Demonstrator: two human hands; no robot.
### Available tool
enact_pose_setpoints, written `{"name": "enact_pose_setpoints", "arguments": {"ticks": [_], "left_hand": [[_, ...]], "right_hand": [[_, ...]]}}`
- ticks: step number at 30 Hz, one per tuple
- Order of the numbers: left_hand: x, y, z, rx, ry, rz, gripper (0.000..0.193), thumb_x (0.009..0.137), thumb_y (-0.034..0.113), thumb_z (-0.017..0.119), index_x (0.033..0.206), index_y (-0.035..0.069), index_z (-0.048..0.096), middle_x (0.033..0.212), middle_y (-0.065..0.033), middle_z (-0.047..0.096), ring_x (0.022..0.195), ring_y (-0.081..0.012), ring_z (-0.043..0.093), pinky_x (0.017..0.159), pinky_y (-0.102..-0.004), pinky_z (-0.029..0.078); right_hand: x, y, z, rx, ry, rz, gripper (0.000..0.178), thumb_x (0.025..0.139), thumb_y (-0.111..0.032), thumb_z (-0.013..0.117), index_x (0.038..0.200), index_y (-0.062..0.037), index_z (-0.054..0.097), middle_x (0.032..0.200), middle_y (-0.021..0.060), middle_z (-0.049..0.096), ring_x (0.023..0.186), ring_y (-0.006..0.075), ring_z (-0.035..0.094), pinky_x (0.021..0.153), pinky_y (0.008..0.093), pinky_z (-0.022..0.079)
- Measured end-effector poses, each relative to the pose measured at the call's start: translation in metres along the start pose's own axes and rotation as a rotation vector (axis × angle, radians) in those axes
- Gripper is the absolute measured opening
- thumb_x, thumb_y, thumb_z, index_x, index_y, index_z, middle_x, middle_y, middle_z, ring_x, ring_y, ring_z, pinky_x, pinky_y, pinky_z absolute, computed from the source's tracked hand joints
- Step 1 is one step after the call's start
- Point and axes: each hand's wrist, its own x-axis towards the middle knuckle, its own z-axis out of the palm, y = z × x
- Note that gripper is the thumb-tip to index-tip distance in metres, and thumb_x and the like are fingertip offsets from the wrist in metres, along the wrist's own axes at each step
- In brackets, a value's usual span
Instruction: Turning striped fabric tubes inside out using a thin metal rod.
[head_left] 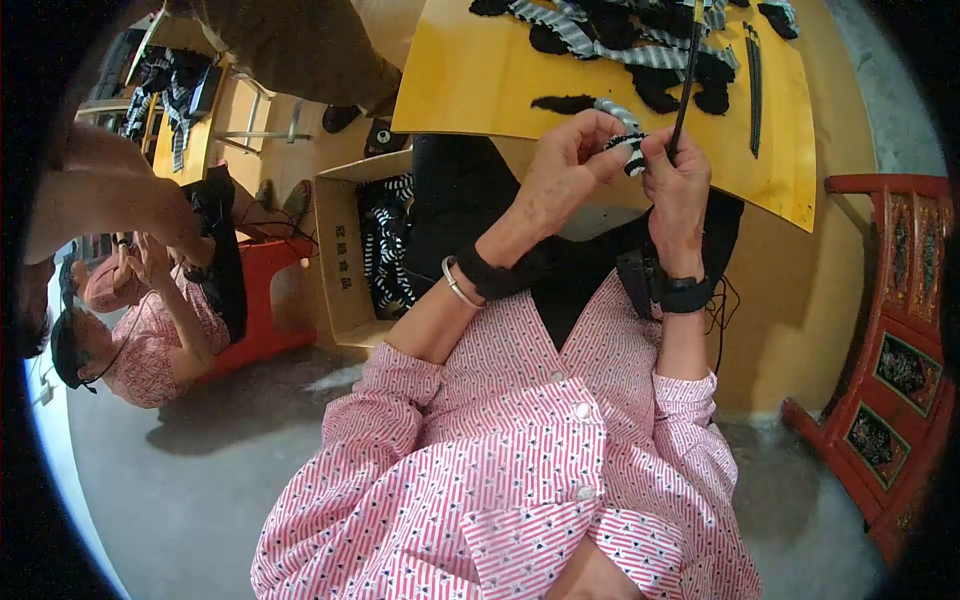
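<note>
Over the near edge of the yellow table, my two hands are close together at a small black-and-white striped fabric piece (pixel 634 160). My left hand (pixel 562 180) is closed, pinching the piece between thumb and fingers. In my right hand (pixel 676 190), a thin black rod (pixel 689 75) is gripped and slants up and away; its thumb also meets the striped fabric. Past the fingertips, a grey-and-white striped strip with a dark fuzzy end (pixel 565 104) lies on the table. Whether it joins the held piece is hidden by the fingers.
Striped and black fuzzy fabric pieces (pixel 660 80) pile on the yellow table (pixel 470 90), beside several black rods (pixel 754 95). A cardboard box (pixel 335 290) of striped pieces stands at my left. Another person (pixel 165 320) sits on a red stool (pixel 262 300). Red carved furniture (pixel 890 370) stands right.
</note>
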Motion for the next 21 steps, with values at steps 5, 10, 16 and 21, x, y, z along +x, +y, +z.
{"name": "enact_pose_setpoints", "arguments": {"ticks": [5,10,16,21], "left_hand": [[-0.003,0.005,0.005,0.082,0.137,0.055,0.016,0.079,0.005,0.057,0.094,0.003,0.051,0.081,0.0011,0.052,0.07,-0.0053,0.049,0.059,-0.0198,0.042],[-0.001,0.002,0.002,0.129,0.053,0.025,0.016,0.079,0.006,0.057,0.094,0.001,0.053,0.078,0.0013,0.053,0.068,-0.0048,0.049,0.058,-0.0186,0.042],[0.0,0.005,-0.003,0.119,0.02,-0.042,0.014,0.079,0.006,0.056,0.092,0.001,0.055,0.077,0.0016,0.054,0.068,-0.0058,0.049,0.06,-0.0197,0.041],[0.0,0.012,-0.01,0.062,-0.072,-0.16,0.014,0.079,0.007,0.056,0.092,0.002,0.056,0.077,0.0021,0.054,0.069,-0.0063,0.049,0.063,-0.0204,0.04]], "right_hand": [[-0.001,0.001,0.002,-0.025,0.026,0.012,0.011,0.078,-0.014,0.06,0.076,-0.005,0.054,0.062,-0.0055,0.047,0.053,0.0029,0.038,0.047,0.0174,0.029],[-0.002,0.0,0.004,-0.008,0.053,0.023,0.011,0.078,-0.015,0.06,0.076,-0.0053,0.054,0.061,-0.006,0.046,0.051,0.0025,0.036,0.045,0.0172,0.027],[-0.001,0.0,0.004,-0.051,0.041,-0.001,0.01,0.079,-0.013,0.059,0.075,-0.0066,0.053,0.061,-0.0053,0.047,0.049,0.0026,0.037,0.043,0.0169,0.027],[0.0,-0.001,-0.001,0.074,-0.042,0.07,0.01,0.079,-0.014,0.059,0.075,-0.0069,0.054,0.06,-0.0052,0.047,0.048,0.0025,0.037,0.042,0.0167,0.027]]}}
